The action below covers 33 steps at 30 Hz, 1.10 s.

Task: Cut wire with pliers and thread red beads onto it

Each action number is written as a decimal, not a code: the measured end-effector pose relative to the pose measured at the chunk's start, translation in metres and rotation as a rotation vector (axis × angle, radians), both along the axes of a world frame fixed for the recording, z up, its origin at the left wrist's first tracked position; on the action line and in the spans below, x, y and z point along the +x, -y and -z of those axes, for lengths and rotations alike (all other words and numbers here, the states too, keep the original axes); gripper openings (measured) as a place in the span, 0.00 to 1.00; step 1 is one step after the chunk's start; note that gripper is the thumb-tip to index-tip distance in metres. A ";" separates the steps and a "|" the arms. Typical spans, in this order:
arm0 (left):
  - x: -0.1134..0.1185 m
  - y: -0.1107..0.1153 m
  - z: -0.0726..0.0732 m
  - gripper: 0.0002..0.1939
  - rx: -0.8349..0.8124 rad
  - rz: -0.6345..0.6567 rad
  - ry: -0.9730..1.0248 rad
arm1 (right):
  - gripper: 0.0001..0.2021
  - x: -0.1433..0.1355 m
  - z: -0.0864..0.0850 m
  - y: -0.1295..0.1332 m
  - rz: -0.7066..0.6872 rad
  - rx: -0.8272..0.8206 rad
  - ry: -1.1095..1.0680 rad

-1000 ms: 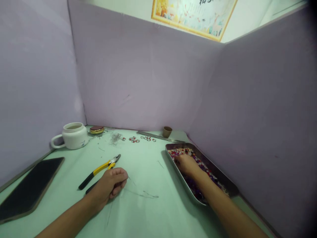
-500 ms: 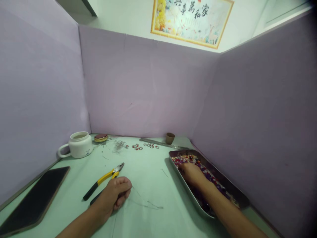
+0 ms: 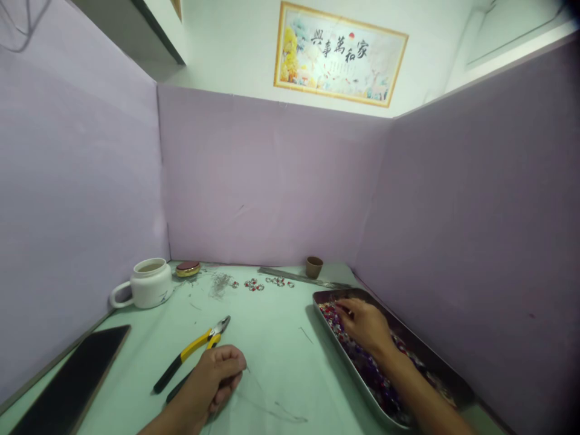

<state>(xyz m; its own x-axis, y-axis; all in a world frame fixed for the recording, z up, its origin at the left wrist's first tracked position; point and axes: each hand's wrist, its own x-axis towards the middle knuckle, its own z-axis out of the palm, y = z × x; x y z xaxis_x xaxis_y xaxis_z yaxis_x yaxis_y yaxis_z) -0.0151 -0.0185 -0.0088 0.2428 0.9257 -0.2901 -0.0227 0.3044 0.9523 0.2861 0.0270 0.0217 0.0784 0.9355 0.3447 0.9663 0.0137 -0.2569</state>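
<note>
My left hand (image 3: 217,379) rests on the table with thumb and forefinger pinched on a thin wire (image 3: 258,384), which trails rightward over the green surface. Next to that hand lie pliers (image 3: 194,345) with yellow and black handles, partly hidden by it. Over on the right, my right hand (image 3: 365,323) is in a metal tray (image 3: 362,388) of mixed beads (image 3: 333,320), mostly red, purple and pale. Its fingers are bent together low over the beads near the tray's far left part. Whatever lies between the fingertips is too small to make out.
At the left stand a white mug (image 3: 151,289) and a dark flat tablet-like object (image 3: 75,380). Along the back are a round lidded tin (image 3: 187,269), a tangle of wire bits (image 3: 221,285), several red-beaded rings (image 3: 254,284), metal strips (image 3: 299,277) and a small brown cup (image 3: 313,267). Purple panels (image 3: 272,181) enclose the table.
The view has tilted upward, so everything sits lower. My right hand has shifted slightly right within the tray and lifted a little from the beads. My left hand keeps its pinch on the wire.
</note>
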 end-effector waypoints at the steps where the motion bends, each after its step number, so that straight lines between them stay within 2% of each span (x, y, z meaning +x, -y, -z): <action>1: 0.000 -0.001 0.001 0.11 0.003 0.004 0.002 | 0.12 -0.004 -0.006 0.003 -0.020 0.099 -0.157; 3: -0.001 -0.001 0.004 0.11 0.001 0.010 0.002 | 0.11 -0.020 -0.018 0.012 -0.080 0.186 -0.521; 5: -0.001 -0.002 0.006 0.11 0.000 0.005 0.004 | 0.11 -0.045 -0.025 0.026 -0.169 0.135 -0.937; 7: -0.001 -0.002 0.008 0.11 -0.003 0.000 0.013 | 0.11 -0.074 -0.024 0.042 -0.291 -0.014 -1.288; 9: -0.002 -0.003 0.009 0.10 -0.008 0.006 0.033 | 0.13 -0.100 -0.012 0.054 -0.393 -0.186 -1.488; 11: -0.002 -0.003 0.009 0.10 -0.016 0.021 0.055 | 0.14 -0.118 0.005 0.059 -0.414 -0.309 -1.521; 13: -0.002 -0.003 0.008 0.09 -0.025 0.027 0.057 | 0.15 -0.126 0.022 0.057 -0.371 -0.426 -1.562; 16: -0.004 -0.003 0.007 0.10 -0.033 0.026 0.022 | 0.15 -0.122 0.037 0.048 -0.244 -0.384 -1.597; 20: -0.006 -0.003 0.009 0.10 -0.029 0.059 -0.010 | 0.12 -0.108 0.041 0.041 -0.186 -0.216 -1.554; 23: -0.006 -0.003 0.009 0.09 -0.008 0.080 -0.026 | 0.08 -0.102 0.041 0.040 -0.174 -0.167 -1.698; 27: -0.004 -0.001 0.004 0.10 -0.020 0.080 -0.085 | 0.10 -0.097 0.035 0.037 -0.067 -0.171 -1.972; 29: -0.003 0.000 0.002 0.10 -0.027 0.080 -0.093 | 0.09 -0.090 0.024 0.033 -0.049 -0.163 -2.008; 33: -0.001 0.000 0.003 0.10 -0.005 0.079 -0.134 | 0.05 -0.069 -0.008 0.027 -0.093 -0.057 -1.960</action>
<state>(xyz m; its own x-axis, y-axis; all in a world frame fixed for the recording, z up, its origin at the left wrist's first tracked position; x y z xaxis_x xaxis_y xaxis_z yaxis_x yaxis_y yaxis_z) -0.0161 -0.0183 -0.0121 0.2734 0.9039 -0.3290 0.1289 0.3045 0.9437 0.2174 -0.0003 0.0293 0.2087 0.9636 -0.1671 -0.6060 -0.0067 -0.7955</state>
